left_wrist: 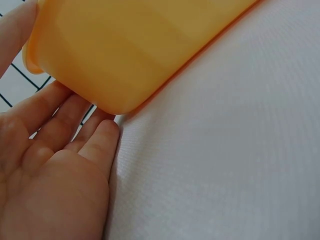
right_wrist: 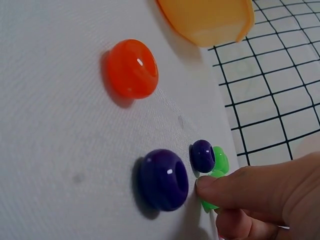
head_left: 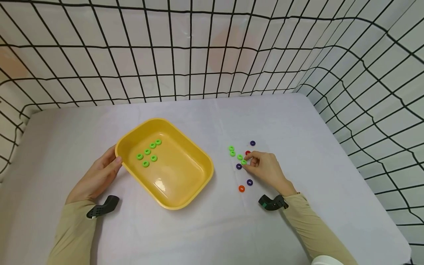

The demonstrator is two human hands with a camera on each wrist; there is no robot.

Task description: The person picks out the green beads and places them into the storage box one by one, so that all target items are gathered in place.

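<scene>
A yellow tray (head_left: 195, 158) lies on the left half of the table, with several green beads (head_left: 147, 151) inside it. At its left corner, my left hand (head_left: 96, 178) grips the rim; the left wrist view shows the fingers against the outer wall (left_wrist: 115, 60). My right hand (head_left: 268, 170) pinches a green bead (head_left: 244, 162) between thumb and index finger, low over the table. Around it lie more loose green beads (head_left: 231, 148), a red bead (head_left: 247, 152) partly hidden by the fingers, several purple beads (head_left: 250, 182) and an orange bead (right_wrist: 132, 69).
A white cloth covers the table (head_left: 212, 235). Black wire mesh (head_left: 190, 48) stands along the back and sides. Each wrist wears a small black device (head_left: 103, 207). A white round object (head_left: 326, 260) shows at the bottom edge.
</scene>
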